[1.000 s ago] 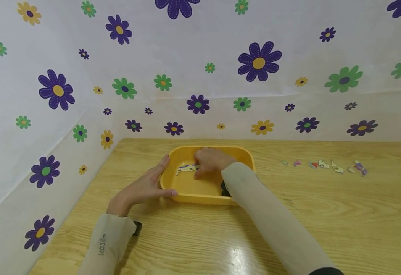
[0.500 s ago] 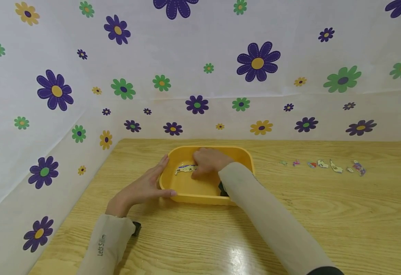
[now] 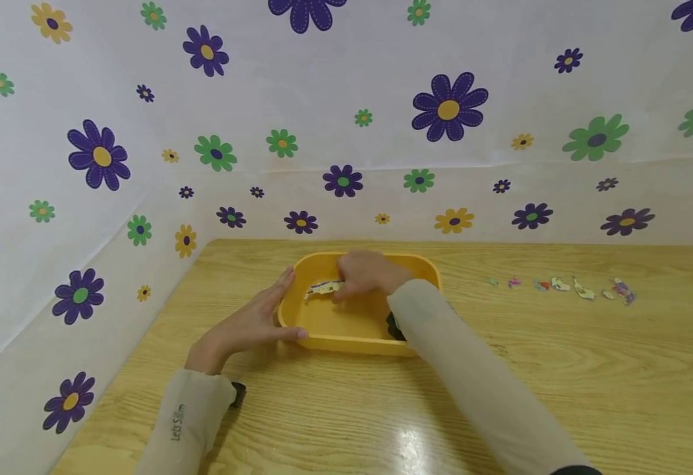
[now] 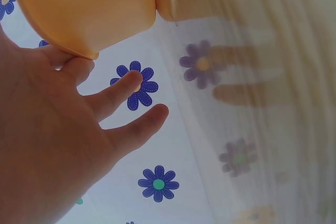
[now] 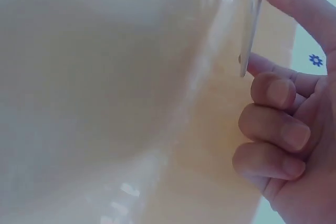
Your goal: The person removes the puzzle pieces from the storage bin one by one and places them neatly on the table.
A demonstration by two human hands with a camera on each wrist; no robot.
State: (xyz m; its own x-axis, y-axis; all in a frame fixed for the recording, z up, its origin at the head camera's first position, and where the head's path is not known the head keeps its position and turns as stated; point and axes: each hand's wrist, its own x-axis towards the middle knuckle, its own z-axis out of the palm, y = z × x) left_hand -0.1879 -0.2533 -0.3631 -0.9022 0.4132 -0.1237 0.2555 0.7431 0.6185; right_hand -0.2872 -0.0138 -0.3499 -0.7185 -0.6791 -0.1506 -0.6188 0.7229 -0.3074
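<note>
A yellow plastic tray stands on the wooden table. My left hand spans its near left corner, thumb along the front wall and straight fingers along the left side; in the left wrist view the hand has spread fingers, some touching the tray wall. Inside the tray, my right hand pinches a thin, flat cream cut-out piece with purple edging. From the right wrist, the piece shows edge-on between thumb and forefinger, the other fingers curled. Its right end is hidden behind the hand in the head view.
To the tray's right, several small irregular cut-out pieces lie in a row on the wooden table. A white flower-printed sheet rises behind and to the left. My right sleeve crosses the tray's near right corner.
My right hand rises slightly with the piece, which lay flatter in the tray before and is now tilted up. My left hand stays at the tray's corner.
</note>
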